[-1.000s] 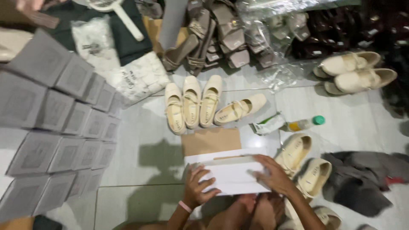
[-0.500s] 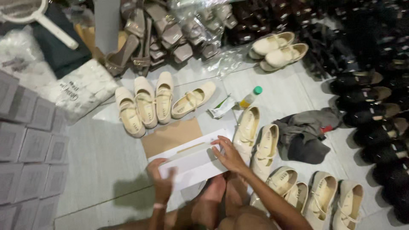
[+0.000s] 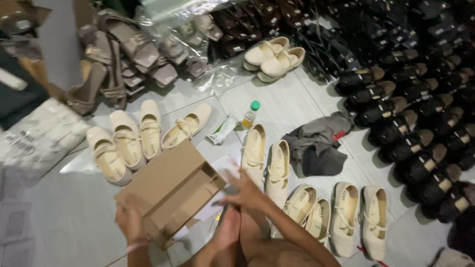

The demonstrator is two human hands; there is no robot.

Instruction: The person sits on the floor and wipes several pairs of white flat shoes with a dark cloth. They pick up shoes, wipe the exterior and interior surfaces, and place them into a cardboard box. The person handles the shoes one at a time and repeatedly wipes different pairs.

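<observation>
1. Fingers (image 3: 228, 179) of the right hand (image 3: 245, 190) spread wide and blurred, resting on the open cardboard box (image 3: 170, 190) at its 3 o'clock edge.
2. The left hand (image 3: 129, 220) curls around the box's 8 o'clock corner, gripping it.
3. The box sits tilted on the pale floor (image 3: 64, 222) (brown inside, with white paper (image 3: 217, 165) at its right).
4. Cream shoes (image 3: 277, 170) lie at the right hand's 2 o'clock, just beside it.
5. A small green-capped bottle (image 3: 250, 114) stands at 12 o'clock.

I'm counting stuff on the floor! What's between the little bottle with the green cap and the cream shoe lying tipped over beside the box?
In the head view, a crumpled white and green packet lies between the bottle and that cream shoe.
</observation>
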